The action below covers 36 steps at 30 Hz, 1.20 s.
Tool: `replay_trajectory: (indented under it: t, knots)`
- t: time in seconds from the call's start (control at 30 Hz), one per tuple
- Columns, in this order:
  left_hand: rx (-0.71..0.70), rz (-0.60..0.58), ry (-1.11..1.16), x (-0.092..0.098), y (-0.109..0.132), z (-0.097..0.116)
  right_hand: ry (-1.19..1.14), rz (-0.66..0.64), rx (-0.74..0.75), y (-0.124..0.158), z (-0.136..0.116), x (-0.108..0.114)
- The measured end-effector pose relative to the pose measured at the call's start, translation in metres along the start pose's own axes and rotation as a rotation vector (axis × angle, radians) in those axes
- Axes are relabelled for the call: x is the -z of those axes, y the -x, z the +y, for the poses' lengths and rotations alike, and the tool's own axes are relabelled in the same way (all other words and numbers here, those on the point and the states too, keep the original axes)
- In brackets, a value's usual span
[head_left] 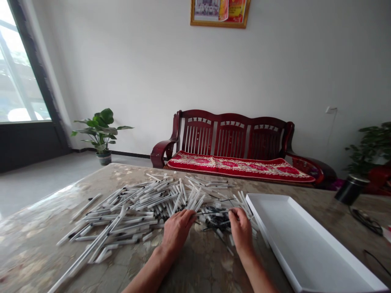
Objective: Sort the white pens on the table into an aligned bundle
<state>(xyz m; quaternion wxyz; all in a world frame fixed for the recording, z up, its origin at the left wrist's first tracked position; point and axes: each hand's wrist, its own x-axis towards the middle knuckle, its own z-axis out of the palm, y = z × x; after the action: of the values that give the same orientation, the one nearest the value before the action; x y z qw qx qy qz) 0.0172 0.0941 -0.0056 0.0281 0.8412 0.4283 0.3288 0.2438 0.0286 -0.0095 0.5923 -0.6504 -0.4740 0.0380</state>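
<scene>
My left hand (179, 228) and my right hand (241, 228) are held a short way apart over the table, fingers closed in a pinch. Between their fingertips runs a thin pen (210, 213), one end in each hand; its details are blurred. Just below and behind it lies a heap of thin black pen parts (215, 221). To the left of my hands spreads a large loose pile of whitish pen barrels (143, 201), some with dark ends. A few long, thin pale rods (88, 256) reach toward the near left edge.
A shallow white tray (314, 244) lies to the right of my right hand. Beyond it are a black cylinder (351, 190) and a dark cable (365, 219). Behind the stone-patterned table (39, 248) stands a red wooden bench (229, 134); a potted plant (103, 134) is at left.
</scene>
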Motion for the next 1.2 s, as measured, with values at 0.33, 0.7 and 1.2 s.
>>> replay_trajectory:
  t: [0.33,0.7,1.2]
  knots:
    - [0.102,0.179,-0.157,0.013,-0.013,-0.025,0.214,0.114,-0.114,-0.011,0.019,0.013]
    - [0.452,0.01,-0.507,0.023,-0.015,-0.058,0.186,-0.03,0.145,0.008,0.009,-0.005]
    - [0.411,0.073,-0.461,0.033,-0.013,-0.058,0.431,-0.395,0.31,0.026,-0.021,-0.007]
